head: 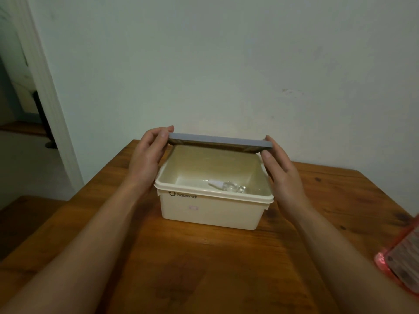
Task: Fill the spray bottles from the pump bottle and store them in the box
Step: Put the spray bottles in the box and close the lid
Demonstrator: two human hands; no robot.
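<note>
Bare forearms reach in from the bottom corners across the brown knotted wooden table (204, 257), and a pink, shiny plastic packet (401, 257) lies at its right edge, well clear of the work. Further in stands the cream rectangular plastic box (210, 211), its mouth open to view. One small clear spray bottle with a white cap (226, 186) lies on its side on the box floor; whether it is filled cannot be told, and no pump bottle shows. Above the far rim, the left hand (147, 159) and right hand (283, 173) pinch the two short ends of the flat grey rectangular lid (220, 141), fingers closed on its edges, holding it level, probably to seat or lift it squarely. Behind is a pale wall, with a doorway at left.
</note>
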